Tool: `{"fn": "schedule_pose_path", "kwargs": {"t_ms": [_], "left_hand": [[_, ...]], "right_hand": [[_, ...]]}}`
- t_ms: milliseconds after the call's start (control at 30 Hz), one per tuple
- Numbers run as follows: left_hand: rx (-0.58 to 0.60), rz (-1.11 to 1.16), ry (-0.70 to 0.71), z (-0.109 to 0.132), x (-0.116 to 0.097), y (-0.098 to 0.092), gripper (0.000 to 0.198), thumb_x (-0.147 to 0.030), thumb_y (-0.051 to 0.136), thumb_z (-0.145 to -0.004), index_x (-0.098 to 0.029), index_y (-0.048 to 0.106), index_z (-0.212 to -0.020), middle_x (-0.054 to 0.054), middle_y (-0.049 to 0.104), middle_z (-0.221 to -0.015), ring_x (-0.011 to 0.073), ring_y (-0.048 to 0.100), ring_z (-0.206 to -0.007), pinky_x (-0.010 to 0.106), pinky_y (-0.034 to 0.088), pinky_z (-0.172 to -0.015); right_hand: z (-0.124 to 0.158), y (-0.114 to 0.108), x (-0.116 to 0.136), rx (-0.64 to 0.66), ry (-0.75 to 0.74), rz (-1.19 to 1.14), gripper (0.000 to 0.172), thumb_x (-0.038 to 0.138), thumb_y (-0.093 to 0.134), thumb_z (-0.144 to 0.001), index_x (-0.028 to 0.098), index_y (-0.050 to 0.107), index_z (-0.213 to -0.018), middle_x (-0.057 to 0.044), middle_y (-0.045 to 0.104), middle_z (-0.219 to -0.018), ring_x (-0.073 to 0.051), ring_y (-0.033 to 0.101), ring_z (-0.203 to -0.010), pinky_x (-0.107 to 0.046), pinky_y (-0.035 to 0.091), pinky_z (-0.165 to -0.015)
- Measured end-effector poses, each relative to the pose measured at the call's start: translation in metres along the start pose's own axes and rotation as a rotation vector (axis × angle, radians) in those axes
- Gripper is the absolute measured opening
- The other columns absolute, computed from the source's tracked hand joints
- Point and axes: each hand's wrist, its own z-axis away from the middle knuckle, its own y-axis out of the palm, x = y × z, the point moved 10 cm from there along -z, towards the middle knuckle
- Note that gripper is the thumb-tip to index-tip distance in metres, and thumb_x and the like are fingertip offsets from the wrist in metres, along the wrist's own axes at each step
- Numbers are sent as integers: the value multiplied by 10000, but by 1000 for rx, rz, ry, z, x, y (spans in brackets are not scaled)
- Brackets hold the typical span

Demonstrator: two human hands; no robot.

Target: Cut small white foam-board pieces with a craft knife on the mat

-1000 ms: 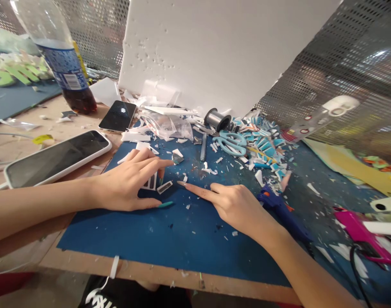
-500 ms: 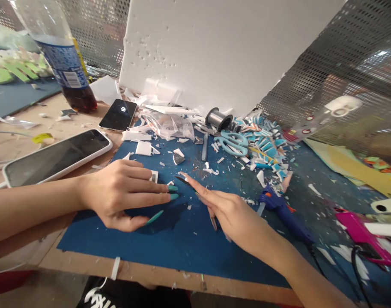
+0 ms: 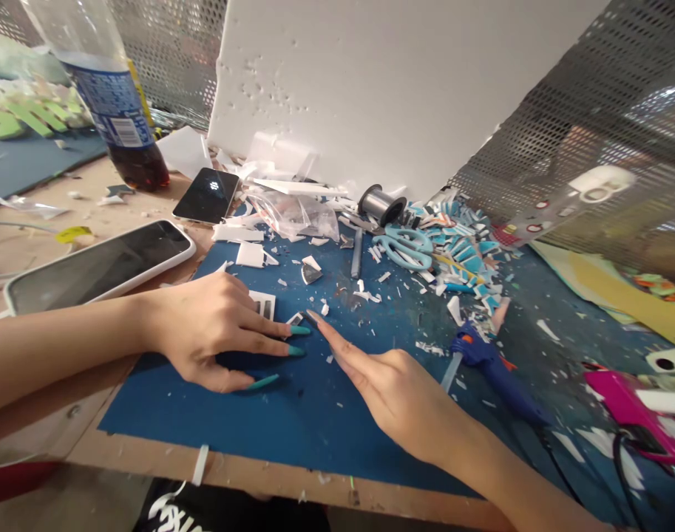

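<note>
My left hand (image 3: 215, 332) rests on the blue cutting mat (image 3: 282, 428), its fingers stretched out and apart, with long teal nails. Two of its fingertips lie beside a small white frame-like piece (image 3: 296, 319). A larger white piece with cut-out openings (image 3: 264, 303) shows partly behind those fingers. My right hand (image 3: 387, 384) comes in from the right, fingers pressed together and pointing at the small piece. It is closed on a thin dark blade (image 3: 311, 316), seen edge-on at the fingertips and mostly hidden by them.
White scraps (image 3: 311, 270) litter the mat. Behind lie a wire spool (image 3: 381, 205), light blue scissors (image 3: 406, 247) and a heap of blue-white offcuts (image 3: 473, 255). A blue glue gun (image 3: 497, 377) is on the right; two phones (image 3: 101, 266) and a bottle (image 3: 112, 111) stand left.
My left hand has shifted slightly, uncovering more of the white pieces. The right fingertips have turned, and the dark blade shows less than before. The view has moved a little.
</note>
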Motion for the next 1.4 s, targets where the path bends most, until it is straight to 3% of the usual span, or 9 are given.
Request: {"fn": "schedule_pose_path", "kwargs": {"t_ms": [267,600,800,1033,1200,1400], "left_hand": [[12,52,16,0,1,-1,320,-298,552,-805,-183,666,-1080,58,666,-1156,168,679,-634,295,469,-476],[36,297,-87,2,12,-2,414,-205,530,-735,-153,617,-1136,107,638,-1201,200,705,-773,286,521,-573],[44,418,-213,2,22,-3,376,-197,488,-727,-148,558,-1092,99,714,-977,182,682,-665,268,491,-551],[6,290,-133,0,15,-4,427,-194,486,-739,-153,531,-1162,61,703,-743,178,615,-510,291,405,-461],[1,241,-109,1,14,-3,455,-188,469,-748,-165,511,-1201,69,705,-744,187,607,-498,304,401,-463],[0,212,-101,1,11,-2,524,-189,454,-743,-164,478,-1266,77,706,-730,188,605,-499,299,426,-470]], "right_hand": [[-2,3,-1,29,-9,52,582,96,304,-897,171,209,-1466,61,394,-460,-102,248,-398,-190,281,-414],[-2,3,-2,19,10,92,594,88,312,-883,174,220,-1463,66,341,-460,-104,210,-412,-185,262,-416],[-1,4,-2,27,15,120,592,90,301,-886,175,209,-1465,63,363,-455,-109,197,-419,-188,263,-421],[-1,5,-2,26,9,198,609,90,312,-882,183,183,-1470,43,458,-461,-112,314,-401,-195,280,-427],[-1,2,2,21,-7,243,625,74,320,-872,188,178,-1471,33,522,-474,-117,404,-405,-200,301,-433],[-3,-1,0,15,-13,264,624,64,325,-860,165,207,-1464,33,526,-453,-118,394,-381,-210,289,-412]]}}
